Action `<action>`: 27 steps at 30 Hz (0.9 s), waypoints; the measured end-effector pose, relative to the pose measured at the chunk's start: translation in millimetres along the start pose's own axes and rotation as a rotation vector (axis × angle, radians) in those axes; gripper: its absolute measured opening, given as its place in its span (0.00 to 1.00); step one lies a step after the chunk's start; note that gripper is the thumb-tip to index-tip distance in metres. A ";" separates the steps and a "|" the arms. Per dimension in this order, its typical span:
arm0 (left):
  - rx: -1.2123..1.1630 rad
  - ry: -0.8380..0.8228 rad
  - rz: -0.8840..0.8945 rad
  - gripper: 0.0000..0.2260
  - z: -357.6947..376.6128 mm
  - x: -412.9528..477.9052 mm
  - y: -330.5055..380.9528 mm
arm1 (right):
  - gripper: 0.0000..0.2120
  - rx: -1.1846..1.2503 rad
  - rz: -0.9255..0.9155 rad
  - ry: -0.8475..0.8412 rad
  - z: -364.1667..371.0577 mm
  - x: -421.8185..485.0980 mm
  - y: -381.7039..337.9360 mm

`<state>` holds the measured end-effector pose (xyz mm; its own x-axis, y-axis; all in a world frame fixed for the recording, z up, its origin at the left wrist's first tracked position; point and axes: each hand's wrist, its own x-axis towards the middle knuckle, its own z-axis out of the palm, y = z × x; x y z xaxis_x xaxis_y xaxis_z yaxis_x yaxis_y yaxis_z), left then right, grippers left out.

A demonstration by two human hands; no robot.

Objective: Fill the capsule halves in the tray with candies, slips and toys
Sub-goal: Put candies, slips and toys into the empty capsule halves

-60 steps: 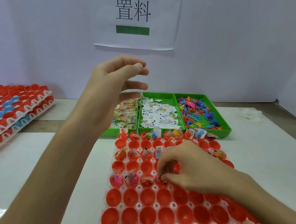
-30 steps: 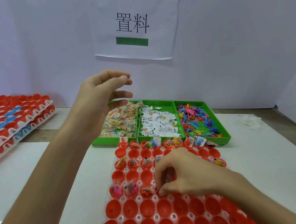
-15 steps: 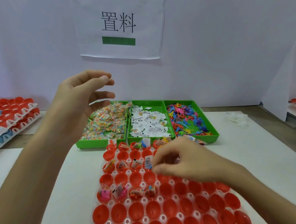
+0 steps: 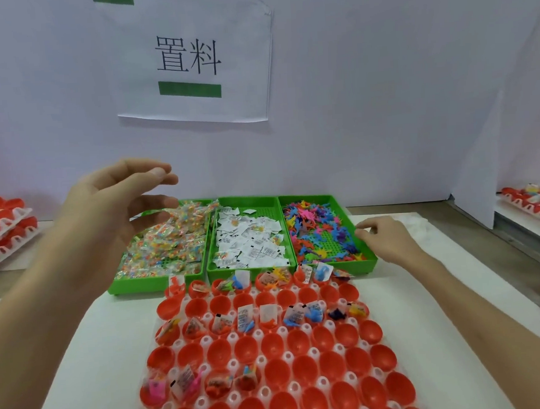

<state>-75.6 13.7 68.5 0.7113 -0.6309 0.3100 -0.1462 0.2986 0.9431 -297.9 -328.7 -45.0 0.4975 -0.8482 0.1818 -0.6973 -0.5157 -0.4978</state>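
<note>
A white tray [image 4: 232, 363] of red capsule halves lies in front of me; some rows hold candies, slips and toys, others are bare. Behind it stand three green bins: wrapped candies [image 4: 166, 243], white slips [image 4: 249, 241], coloured plastic toys [image 4: 321, 229]. My left hand [image 4: 118, 202] hovers above the candy bin, fingers curled and apart, with nothing visible in it. My right hand [image 4: 389, 240] rests at the right edge of the toy bin, fingertips by the rim, holding nothing I can see.
Stacked trays of red capsule halves [image 4: 1, 223] sit at the far left, and more filled trays [image 4: 537, 201] at the right beyond a gap. A white wall with a paper sign [image 4: 194, 59] stands close behind the bins. White mat [image 4: 445, 304] covers the table.
My right hand has left the capsule tray and moved back and right to the toy bin's edge. My left hand stays raised over the candy bin. The view shifted left.
</note>
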 end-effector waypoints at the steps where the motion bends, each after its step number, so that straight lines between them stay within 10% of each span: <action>1: 0.005 0.002 -0.004 0.08 1.3 0.2 -2.0 | 0.08 0.003 0.012 -0.032 2.2 0.8 0.4; 27: 0.033 -0.024 -0.023 0.08 10.4 -0.2 -13.0 | 0.11 0.144 -0.002 0.348 15.6 -14.7 27.3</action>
<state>-81.0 2.5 57.3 0.6984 -0.6541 0.2904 -0.1530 0.2599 0.9534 -316.2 -328.5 -74.5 0.2761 -0.8505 0.4478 -0.6049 -0.5158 -0.6066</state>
